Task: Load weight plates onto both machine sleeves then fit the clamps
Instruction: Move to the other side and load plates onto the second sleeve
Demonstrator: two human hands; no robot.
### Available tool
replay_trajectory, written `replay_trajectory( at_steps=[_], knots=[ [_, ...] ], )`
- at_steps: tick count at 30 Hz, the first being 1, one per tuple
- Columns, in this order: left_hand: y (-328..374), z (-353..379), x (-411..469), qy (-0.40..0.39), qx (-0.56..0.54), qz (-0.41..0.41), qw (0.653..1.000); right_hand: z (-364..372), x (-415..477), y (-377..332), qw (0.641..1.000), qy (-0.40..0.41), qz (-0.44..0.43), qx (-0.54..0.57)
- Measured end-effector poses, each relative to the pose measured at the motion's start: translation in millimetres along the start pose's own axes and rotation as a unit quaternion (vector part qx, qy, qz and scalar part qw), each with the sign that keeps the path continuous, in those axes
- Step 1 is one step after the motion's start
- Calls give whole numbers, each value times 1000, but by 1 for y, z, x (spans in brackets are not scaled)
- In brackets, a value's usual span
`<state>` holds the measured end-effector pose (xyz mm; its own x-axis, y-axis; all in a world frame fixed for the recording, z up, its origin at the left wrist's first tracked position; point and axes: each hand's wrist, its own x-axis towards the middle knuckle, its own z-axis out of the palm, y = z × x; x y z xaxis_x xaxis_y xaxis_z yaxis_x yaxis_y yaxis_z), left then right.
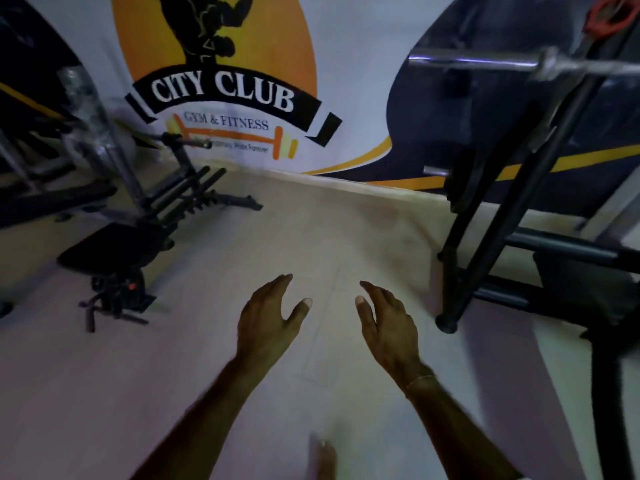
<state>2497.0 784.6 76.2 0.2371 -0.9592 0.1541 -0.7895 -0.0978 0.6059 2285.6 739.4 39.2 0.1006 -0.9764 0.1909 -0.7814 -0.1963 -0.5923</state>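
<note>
Sleeve (474, 62) bare; black frame (491, 216) below.

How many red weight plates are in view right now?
1. A red weight plate sits at the top right corner, above the chrome bar sleeve. Part of it is cut off; others may be out of frame.

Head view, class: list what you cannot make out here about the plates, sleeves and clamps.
- Red plate: cut off by the top edge, blurred.
- Chrome sleeve: blurred; its far end is cut off by the right edge.
- Clamps: none can be made out.
- Hands, left and right: open, holding nothing.
</note>
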Motion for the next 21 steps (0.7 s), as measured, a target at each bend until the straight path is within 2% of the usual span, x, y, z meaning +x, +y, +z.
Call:
replay_trajectory(
  at_steps=[14,21],
  knots=[
    [-65,5,419,-1,-26,37,999,114,392,-50,1000,27,4,6],
    [-98,41,636,-51,-47,101,992,172,565,-46,994,89,68,-18]
  ],
)
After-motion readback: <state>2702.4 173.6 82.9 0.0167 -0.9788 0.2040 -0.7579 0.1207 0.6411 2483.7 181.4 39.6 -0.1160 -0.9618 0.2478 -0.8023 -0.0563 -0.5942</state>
